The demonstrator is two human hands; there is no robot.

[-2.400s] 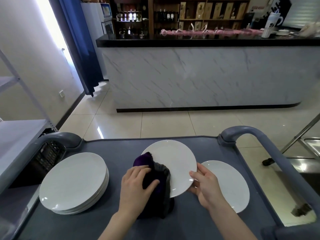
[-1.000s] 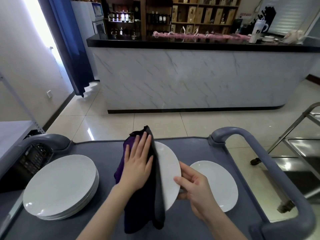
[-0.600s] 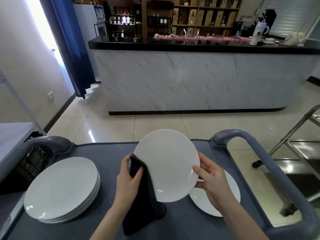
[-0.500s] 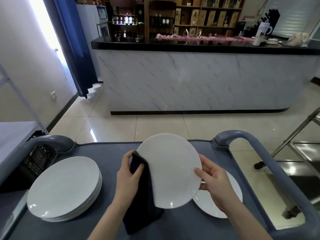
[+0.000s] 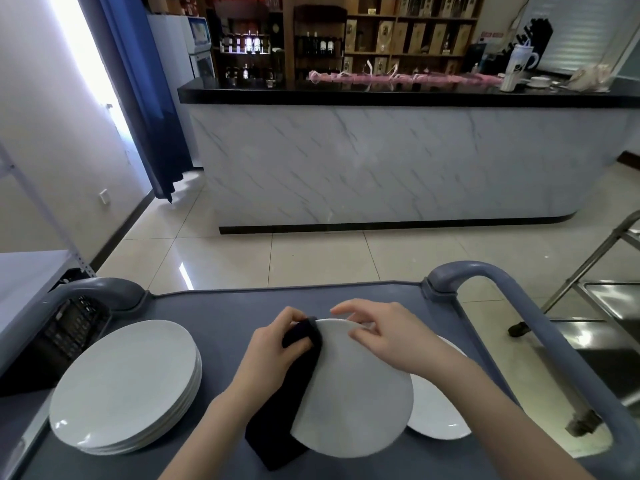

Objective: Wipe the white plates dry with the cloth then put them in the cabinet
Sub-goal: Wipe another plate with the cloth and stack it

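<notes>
Wiping in progress: left hand (image 5: 273, 351) grips the dark cloth (image 5: 291, 393) against the round white plate (image 5: 353, 403); right hand (image 5: 391, 337) fingers (image 5: 342, 308) clasp its far rim. Storage in the cabinet judged outstanding.

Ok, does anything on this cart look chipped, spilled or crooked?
Nothing stands out. The plate stack sits even on the cart, the plate being wiped with the cloth looks whole, and no spill shows.
</notes>
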